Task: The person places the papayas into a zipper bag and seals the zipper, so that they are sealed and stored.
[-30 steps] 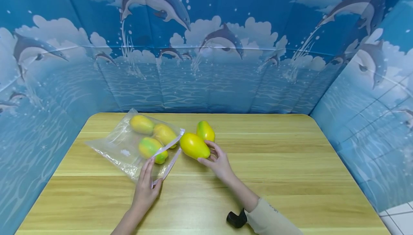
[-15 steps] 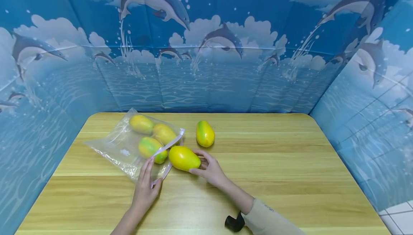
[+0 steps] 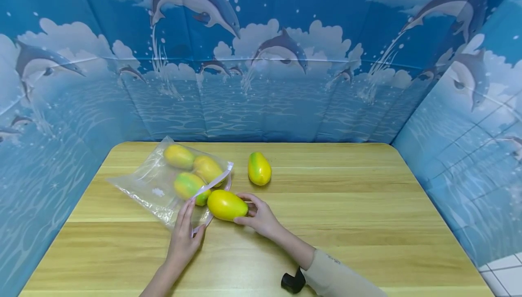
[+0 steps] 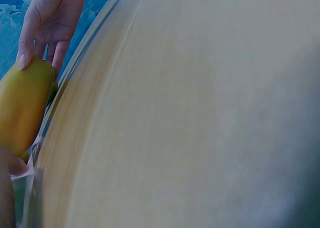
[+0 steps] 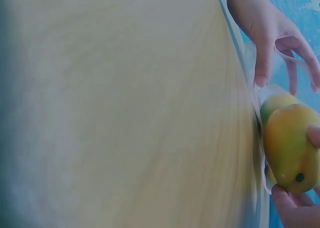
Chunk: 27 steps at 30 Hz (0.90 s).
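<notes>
My right hand holds a yellow-green mango by its right end, thumb below and fingers above. The mango's left end overlaps the mouth of a clear plastic bag with pale lilac edge strips. At that mouth, my left hand keeps thumb and fingers spread apart, fingers on the upper strip, thumb at the lower one. In the right wrist view, the bag film stretches across the left hand's fingers. Three mangoes lie inside the bag, the nearest mango right behind the upper strip.
Another mango lies on the wooden table, to the right of the bag. A black curved piece shows beside the right sleeve. A blue dolphin-print curtain surrounds the table's back and sides.
My right hand has brought the mango left and toward me, from beside the loose mango to the bag's mouth. The left hand and the bag have hardly moved.
</notes>
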Each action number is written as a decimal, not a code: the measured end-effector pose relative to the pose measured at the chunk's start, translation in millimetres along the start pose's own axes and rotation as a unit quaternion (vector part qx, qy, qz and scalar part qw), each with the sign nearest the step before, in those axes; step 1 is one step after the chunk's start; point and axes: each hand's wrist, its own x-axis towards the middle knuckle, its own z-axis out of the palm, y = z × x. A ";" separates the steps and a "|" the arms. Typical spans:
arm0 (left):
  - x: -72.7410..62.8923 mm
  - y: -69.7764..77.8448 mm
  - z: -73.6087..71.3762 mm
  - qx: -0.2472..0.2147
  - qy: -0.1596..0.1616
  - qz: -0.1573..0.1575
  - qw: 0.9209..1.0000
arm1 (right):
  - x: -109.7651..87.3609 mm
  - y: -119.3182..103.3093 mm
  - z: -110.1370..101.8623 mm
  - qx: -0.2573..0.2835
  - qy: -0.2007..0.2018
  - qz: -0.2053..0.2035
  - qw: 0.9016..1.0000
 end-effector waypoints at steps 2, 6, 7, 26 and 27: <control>0.2 0.1 -0.2 -0.002 -0.001 0.000 1.000 | 3.9 8.1 0.6 -0.004 0.003 0.002 1.000; 0.9 0.8 -0.7 -0.004 -0.002 0.002 1.000 | 11.9 21.8 2.7 -0.022 0.011 0.013 1.000; 1.1 1.0 -0.7 -0.004 -0.002 0.002 1.000 | 13.2 22.7 3.4 -0.025 0.012 0.014 1.000; 3.3 2.9 -1.0 -0.012 -0.003 0.006 1.000 | 26.4 3.0 23.6 -0.013 0.020 -0.007 1.000; 3.2 2.8 -1.0 -0.012 -0.003 0.007 1.000 | 25.5 -0.8 24.8 -0.012 0.020 -0.006 1.000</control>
